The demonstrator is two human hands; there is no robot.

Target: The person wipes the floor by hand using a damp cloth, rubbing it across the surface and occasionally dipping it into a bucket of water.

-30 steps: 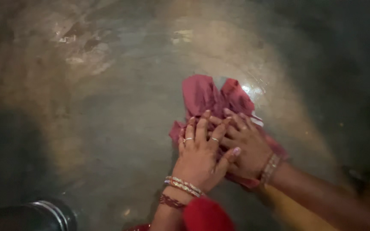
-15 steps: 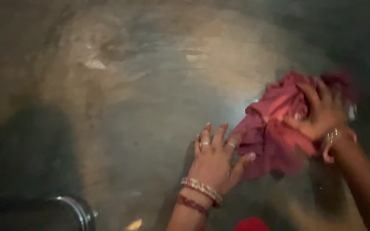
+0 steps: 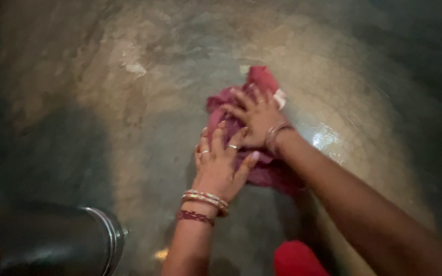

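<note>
My two hands press a crumpled red cloth point(image 3: 262, 153) flat against a wet stone floor point(image 3: 144, 102) — the cloth lies bunched just ahead of me, right of the middle of the view, soaked and dark at its near edge. My left hand point(image 3: 220, 164) lies on its near part, palm down, fingers spread and not curled around anything; rings show on two fingers and a stack of bangles point(image 3: 205, 199) sits at the wrist. My right hand point(image 3: 258, 116) rests farther up the bundle, fingers splayed across the folds, bearing down on the fabric rather than clutching it, with bracelets at that wrist too. The step in hand, as I judge it, is kneading or scrubbing the cloth on the floor. The next move would call for steady downward weight from both palms and a firm hold on the bundle so it does not skid on the slick surface.

Around the cloth the floor shines with water, brightest just right of my right forearm. A dark round metal vessel point(image 3: 52, 240) with a pale rim stands at the lower left, well apart from the cloth. A patch of red fabric point(image 3: 295, 258) shows at the bottom edge — likely my own clothing. No packages, labels or signs are visible.
</note>
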